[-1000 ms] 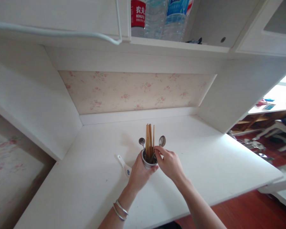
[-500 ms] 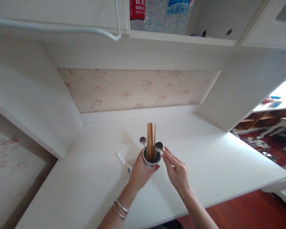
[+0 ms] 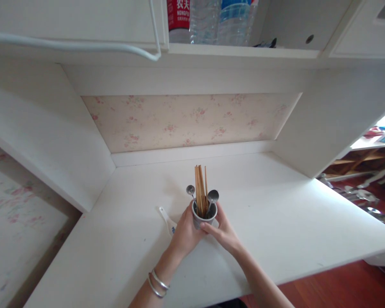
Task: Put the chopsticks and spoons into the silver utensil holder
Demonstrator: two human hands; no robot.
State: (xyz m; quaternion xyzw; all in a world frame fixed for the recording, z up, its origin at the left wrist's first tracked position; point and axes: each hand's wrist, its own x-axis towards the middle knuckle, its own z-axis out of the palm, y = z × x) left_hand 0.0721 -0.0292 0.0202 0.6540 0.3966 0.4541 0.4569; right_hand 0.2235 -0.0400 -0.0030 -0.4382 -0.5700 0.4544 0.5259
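Note:
Between both hands is a light-coloured cup (image 3: 199,222), held upright over the white desk. Several wooden chopsticks (image 3: 199,188) stand in it, along with a small metal spoon (image 3: 190,190) leaning left and a larger metal spoon (image 3: 213,196) leaning right. My left hand (image 3: 186,233) wraps the cup's left side. My right hand (image 3: 223,231) closes round its right side, thumb across the front. A white ceramic spoon (image 3: 165,217) with a blue mark lies on the desk, its bowl partly hidden behind my left hand.
The white desk (image 3: 276,214) runs back to a floral-papered panel (image 3: 192,119). Overhead, a cabinet shelf (image 3: 244,51) holds plastic bottles (image 3: 205,21), and a white cable (image 3: 83,46) hangs along its left. Side panels (image 3: 51,119) flank the desk. Red floor (image 3: 327,282) shows at lower right.
My right hand has moved left from beside the cup and closed on its right side. My left hand keeps its hold. The view has shifted slightly.

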